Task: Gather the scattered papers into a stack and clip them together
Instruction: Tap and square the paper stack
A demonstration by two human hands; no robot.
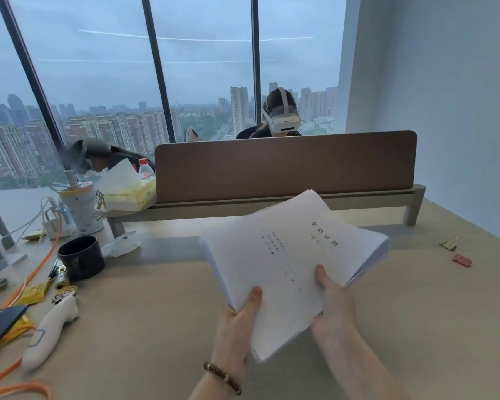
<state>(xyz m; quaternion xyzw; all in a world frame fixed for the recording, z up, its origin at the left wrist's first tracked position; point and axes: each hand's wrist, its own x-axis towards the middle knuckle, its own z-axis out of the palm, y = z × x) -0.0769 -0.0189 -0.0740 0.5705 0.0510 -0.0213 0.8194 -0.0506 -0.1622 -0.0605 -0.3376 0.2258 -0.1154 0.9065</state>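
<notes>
White paper stack (289, 255) was gripped by left hand (240, 319) and right hand (334, 301) above the table (156, 327); two clips (456, 254), apparently, lay apart.

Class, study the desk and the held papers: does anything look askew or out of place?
The paper stack, gripped by the left hand and right hand, is uneven: sheet edges fan out at its right side. Two binder clips lie unused on the desk.

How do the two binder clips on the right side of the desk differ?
The green clip lies farther from the person, nearer the divider; the red clip lies closer and slightly more to the right. The green clip looks paler and its wire handles show faintly; the red clip's handles cannot be made out. Both lie loose on the desk, apart from each other, untouched, while both hands hold the paper stack.
</notes>
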